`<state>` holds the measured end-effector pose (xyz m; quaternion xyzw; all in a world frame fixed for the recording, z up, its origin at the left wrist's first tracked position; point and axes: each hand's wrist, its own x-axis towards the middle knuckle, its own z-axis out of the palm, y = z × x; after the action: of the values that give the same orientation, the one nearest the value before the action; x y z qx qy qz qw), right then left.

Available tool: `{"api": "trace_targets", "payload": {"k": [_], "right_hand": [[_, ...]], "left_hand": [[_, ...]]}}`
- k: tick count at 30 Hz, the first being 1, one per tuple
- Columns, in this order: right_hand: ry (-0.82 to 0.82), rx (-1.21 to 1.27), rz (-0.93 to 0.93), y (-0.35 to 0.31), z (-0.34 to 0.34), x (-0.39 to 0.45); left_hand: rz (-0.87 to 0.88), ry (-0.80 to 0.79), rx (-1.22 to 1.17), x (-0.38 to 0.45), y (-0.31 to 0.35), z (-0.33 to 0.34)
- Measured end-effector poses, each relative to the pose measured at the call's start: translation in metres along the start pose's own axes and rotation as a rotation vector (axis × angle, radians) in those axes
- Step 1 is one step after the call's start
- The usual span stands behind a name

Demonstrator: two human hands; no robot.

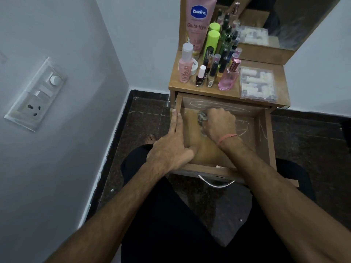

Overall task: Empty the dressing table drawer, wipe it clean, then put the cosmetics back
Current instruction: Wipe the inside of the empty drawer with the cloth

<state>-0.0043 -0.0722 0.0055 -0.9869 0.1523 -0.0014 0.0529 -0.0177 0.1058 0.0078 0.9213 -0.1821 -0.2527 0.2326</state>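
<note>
Now we have the drawer (263, 130) pulled out of the dressing table (235, 93), and nothing lies in it but the cloth we are working with. Our right hand (220, 123) is closed in a fist around a crumpled grey cloth (202, 117), pressing it onto the drawer floor near the back, left of centre. A thin pink band (227, 138) sits on that wrist. Pale chalky streaks show on the back wall and the right part of the floor, while the left part of the floor looks plain brown.

Our left hand (173, 147) lies open and flat on the drawer's left wall, fingers stretched along the rim toward the back, thumb hanging inside the drawer; it grips nothing. The curved metal handle (215, 182) shows on the drawer front, just above our dark-clad lap.

Up on the tabletop stand the cosmetics: a tall pink Vaseline tube (198, 25) against the back, two lime-green capped bottles (212, 42), a small pink bottle with a white cap (184, 69), a dark nail polish bottle (200, 76), a pink perfume bottle (228, 76), and a cluster of slim dark vials between them. A clear lidded box (257, 85) of white items rests at the right, near the table's front edge. A switchboard (36, 94) is fixed to the left wall.
</note>
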Motion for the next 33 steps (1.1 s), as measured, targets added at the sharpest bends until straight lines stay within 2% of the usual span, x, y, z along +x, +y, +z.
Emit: {"api": "trace_targets", "payload": {"k": [5, 9, 12, 15, 21, 24, 29, 33], "right_hand": [[0.043, 0.025, 0.039, -0.011, 0.007, 0.003], [0.064, 0.139, -0.046, -0.034, 0.018, 0.005], [0.074, 0.067, -0.081, -0.026, 0.014, 0.001], [0.124, 0.009, -0.022, -0.018, 0.013, 0.002], [0.095, 0.203, -0.041, -0.054, 0.010, 0.002], [0.056, 0.140, -0.088, -0.035, 0.005, 0.003], [0.085, -0.020, 0.028, 0.028, 0.001, 0.002], [0.109, -0.010, 0.064, 0.028, 0.001, -0.003]], "left_hand": [[-0.004, 0.010, 0.037, 0.001, 0.004, 0.000], [-0.005, 0.007, 0.053, 0.002, 0.003, 0.000], [0.003, 0.001, 0.051, 0.001, 0.003, -0.001], [0.001, 0.003, 0.043, 0.000, 0.004, -0.002], [0.015, 0.011, 0.030, 0.003, 0.003, -0.001], [0.024, 0.001, 0.077, 0.002, 0.000, -0.002], [0.036, 0.006, 0.118, 0.003, -0.003, -0.001], [0.034, 0.014, 0.115, 0.002, -0.001, 0.000]]}}
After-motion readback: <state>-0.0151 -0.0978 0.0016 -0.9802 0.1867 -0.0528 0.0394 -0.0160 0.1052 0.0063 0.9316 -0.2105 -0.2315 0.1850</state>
